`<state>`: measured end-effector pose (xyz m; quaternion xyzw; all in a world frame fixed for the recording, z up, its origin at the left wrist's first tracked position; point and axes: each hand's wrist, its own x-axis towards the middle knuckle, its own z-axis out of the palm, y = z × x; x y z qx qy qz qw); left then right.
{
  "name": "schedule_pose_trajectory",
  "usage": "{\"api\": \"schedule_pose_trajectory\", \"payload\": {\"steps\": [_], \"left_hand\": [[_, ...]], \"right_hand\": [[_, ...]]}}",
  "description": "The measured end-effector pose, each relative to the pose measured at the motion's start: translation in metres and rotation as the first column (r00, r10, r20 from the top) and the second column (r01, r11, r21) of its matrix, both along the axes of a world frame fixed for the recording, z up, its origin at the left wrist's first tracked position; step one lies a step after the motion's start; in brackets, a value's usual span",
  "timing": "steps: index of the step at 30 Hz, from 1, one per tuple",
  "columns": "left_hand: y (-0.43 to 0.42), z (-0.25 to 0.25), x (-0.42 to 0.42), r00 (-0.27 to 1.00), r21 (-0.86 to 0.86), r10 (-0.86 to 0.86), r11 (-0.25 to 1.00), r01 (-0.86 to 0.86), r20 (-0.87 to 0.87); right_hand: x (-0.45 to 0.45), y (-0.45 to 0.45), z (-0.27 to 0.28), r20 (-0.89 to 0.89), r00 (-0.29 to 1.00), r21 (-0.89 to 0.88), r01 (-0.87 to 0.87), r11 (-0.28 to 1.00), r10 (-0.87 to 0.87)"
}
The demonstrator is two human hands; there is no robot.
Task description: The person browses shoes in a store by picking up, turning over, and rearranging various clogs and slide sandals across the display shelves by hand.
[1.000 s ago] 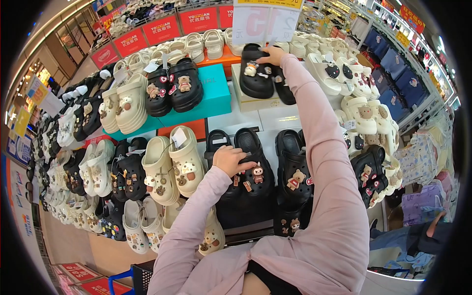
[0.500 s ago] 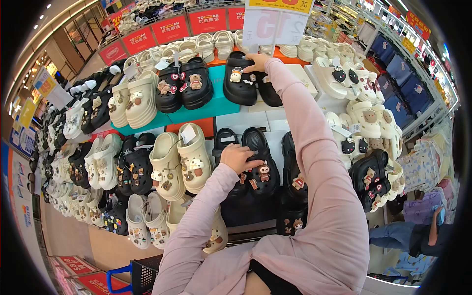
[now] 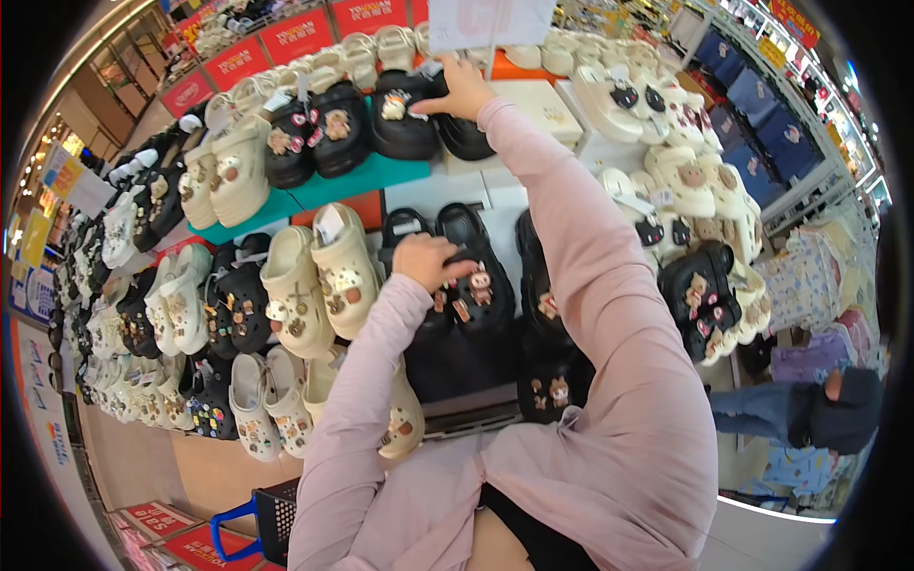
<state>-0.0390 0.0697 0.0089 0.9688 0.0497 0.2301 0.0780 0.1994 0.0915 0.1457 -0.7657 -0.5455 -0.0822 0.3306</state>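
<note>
My left hand [image 3: 430,261] rests on a pair of black clogs [image 3: 479,285] in the front row; its fingers curl over the left shoe and the thumb points right. Brown figure charms decorate these clogs. Farther back, my right hand [image 3: 459,88] is spread over another black pair [image 3: 405,112] with a white figure charm, its thumb near the charm and its fingers at the heel end. This pair stands on the boxes, right beside black clogs with bear charms [image 3: 337,126]. Cream clogs [image 3: 345,271] stand left of my left hand.
A teal box [image 3: 381,181] and a cream box [image 3: 538,109] support shoes. A price sign [image 3: 490,24] rises behind. Black clogs [image 3: 703,290] lie at the right. A blue-handled basket [image 3: 276,519] is at the lower left. Another person [image 3: 838,409] is at the right edge.
The black pair under my right hand has moved left, close to the bear-charm clogs, and my right hand moved with it, its fingers spreading. My left hand stays on the front pair.
</note>
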Motion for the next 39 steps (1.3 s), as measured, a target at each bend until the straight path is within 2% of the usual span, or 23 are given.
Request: {"api": "schedule_pose_trajectory", "payload": {"steps": [2,4,6,8,9,10,12,13,15,16,18,20,21,22,24,26,28,30,32,35,37,38,39], "left_hand": [[0.000,0.002,0.000,0.999,0.009,0.006,1.000,-0.006,-0.037],[-0.001,-0.003,0.001,0.999,-0.004,0.034,0.999,-0.034,0.007],[-0.002,0.002,0.000,0.996,0.057,0.059,0.997,-0.055,-0.073],[-0.002,-0.003,0.000,0.998,0.061,0.064,0.996,-0.064,0.002],[-0.002,-0.004,0.000,0.998,0.045,0.048,0.998,-0.050,0.044],[-0.005,0.003,-0.001,0.999,0.014,0.047,0.999,-0.047,0.002],[-0.006,0.004,-0.002,0.996,0.037,0.081,0.996,-0.079,-0.030],[-0.007,0.004,-0.001,0.992,0.052,0.105,0.994,-0.101,-0.070],[-0.005,0.000,-0.001,0.994,0.059,0.104,0.993,-0.102,-0.034],[-0.007,0.003,-0.003,0.995,0.060,0.099,0.993,-0.097,-0.022],[-0.010,0.008,-0.005,0.989,0.082,0.132,0.989,-0.127,-0.067],[-0.015,0.011,-0.006,0.971,0.105,0.181,0.980,-0.166,-0.153],[-0.023,0.006,-0.010,0.983,0.151,0.181,0.972,-0.182,0.021],[-0.035,0.007,-0.017,0.966,0.195,0.170,0.958,-0.208,0.195],[-0.063,0.014,-0.032,0.942,0.022,0.169,0.983,-0.183,0.291],[-0.080,0.013,-0.046,0.916,-0.131,0.191,0.979,-0.154,0.352],[-0.089,0.014,-0.064,0.885,-0.251,0.276,0.949,-0.189,0.375],[-0.085,0.006,-0.081,0.862,-0.360,0.316,0.917,-0.171,0.396],[-0.085,0.005,-0.101,0.852,-0.401,0.323,0.904,-0.149,0.412],[-0.097,0.001,-0.128,0.865,-0.440,0.343,0.883,-0.163,0.368],[-0.105,-0.007,-0.142,0.918,-0.332,0.279,0.926,-0.180,0.280],[-0.106,-0.011,-0.148,0.950,-0.345,0.201,0.932,-0.111,0.238],[-0.106,-0.024,-0.153,0.984,-0.434,0.102,0.900,-0.029,0.147]], "right_hand": [[-0.047,-0.064,0.023,-0.063,0.982,0.099,-0.171,0.980,0.178],[-0.102,-0.151,0.041,-0.013,0.883,0.164,-0.461,0.872,0.469],[-0.157,-0.240,0.048,-0.115,0.890,-0.102,-0.453,0.886,0.442],[-0.186,-0.299,0.018,-0.168,0.881,-0.271,-0.472,0.839,0.442],[-0.195,-0.324,-0.007,-0.239,0.896,-0.371,-0.440,0.818,0.373],[-0.202,-0.347,-0.037,-0.299,0.908,-0.465,-0.408,0.786,0.294],[-0.213,-0.384,-0.083,-0.240,0.971,-0.722,-0.188,0.666,0.014],[-0.214,-0.393,-0.105,-0.238,0.971,-0.725,-0.180,0.665,0.003],[-0.217,-0.405,-0.136,-0.293,0.945,-0.560,-0.048,0.827,-0.144],[-0.220,-0.401,-0.140,-0.133,0.966,-0.581,0.104,0.807,-0.220],[-0.214,-0.398,-0.158,0.267,0.943,-0.541,0.318,0.779,-0.199],[-0.201,-0.401,-0.169,0.266,0.938,-0.542,0.335,0.771,-0.221],[-0.193,-0.403,-0.176,0.262,0.937,-0.550,0.341,0.763,-0.230],[-0.185,-0.405,-0.180,0.268,0.939,-0.536,0.332,0.776,-0.216],[-0.170,-0.402,-0.180,0.092,0.978,-0.672,0.199,0.713,-0.186],[-0.165,-0.393,-0.170,0.104,0.981,-0.728,0.189,0.659,-0.165],[-0.155,-0.388,-0.172,0.007,0.993,-0.765,0.083,0.638,-0.122],[-0.160,-0.385,-0.177,0.038,0.998,-0.727,0.063,0.683,-0.051],[-0.176,-0.381,-0.180,0.066,0.998,-0.687,0.040,0.725,0.008],[-0.210,-0.362,-0.177,0.015,0.995,-0.614,-0.065,0.787,0.094],[-0.231,-0.341,-0.169,0.060,0.982,-0.493,-0.129,0.861,0.181],[-0.238,-0.328,-0.168,0.085,0.975,-0.461,-0.143,0.876,0.204],[-0.244,-0.314,-0.170,0.044,0.979,-0.468,-0.156,0.870,0.199]]}}
